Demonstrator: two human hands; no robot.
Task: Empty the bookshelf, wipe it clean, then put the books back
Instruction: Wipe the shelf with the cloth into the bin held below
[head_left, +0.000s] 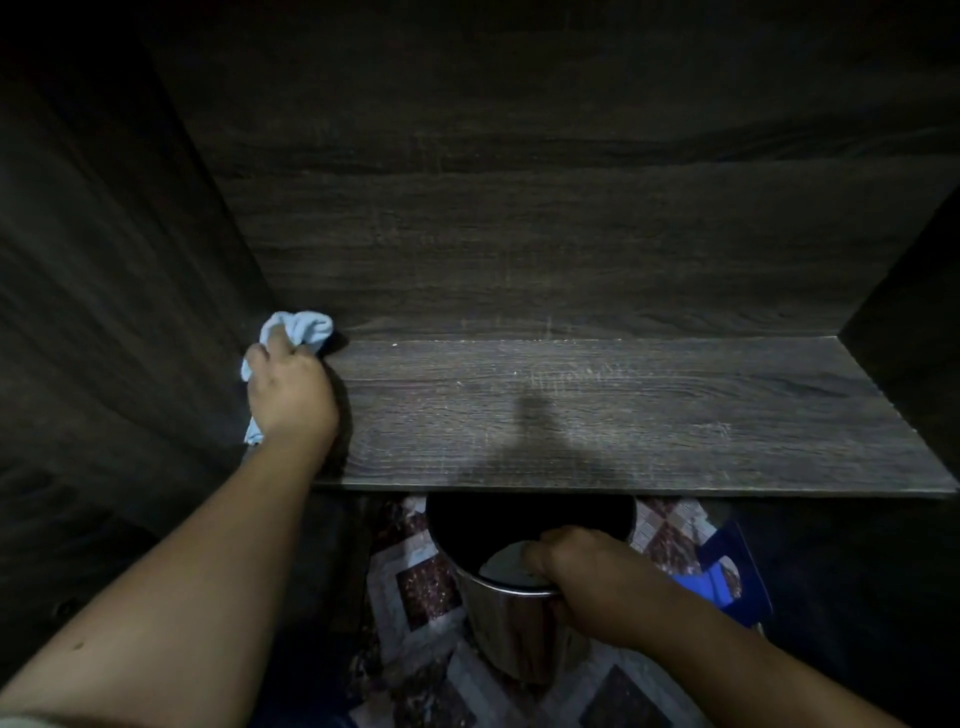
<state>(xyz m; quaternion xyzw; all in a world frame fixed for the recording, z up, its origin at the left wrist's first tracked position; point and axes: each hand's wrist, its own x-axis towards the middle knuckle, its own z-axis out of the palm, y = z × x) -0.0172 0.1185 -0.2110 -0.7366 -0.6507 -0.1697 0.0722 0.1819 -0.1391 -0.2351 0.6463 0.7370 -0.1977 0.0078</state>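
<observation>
While the left hand (291, 389) presses a bunched pale-blue cloth (306, 325) into the back-left corner of the shelf board (623, 415), its fingers are curled tight round the fabric and a loose tail hangs out below the wrist; the bookshelf shows no books anywhere in view, and pale dust and scuff lines lie along the back seam and the middle of the board, so the wiping looks far from done.

The right hand (587, 577) sits lower, beneath the board's front lip, with its fingers hooked over the rim of a shiny metal pail (514, 629); whether the pail stands on the patterned floor (415, 587) or hangs from that hand I cannot tell, and its inside is too dark to read.

Several things could go wrong from here. The pail's mouth lies under the middle of the board while the cloth is at the far left, so dust swept straight forward would probably miss it and fall on the floor; a sweep carried too far right could drop grit near the blue object (727, 577), perhaps a book, lying just beside the pail. The trailing tail of cloth may drag dirt back over wiped wood; the corner seam may keep its dust if the cloth only skims it; a one-sided hold on the rim could let the pail tip; dim light may hide missed streaks.
</observation>
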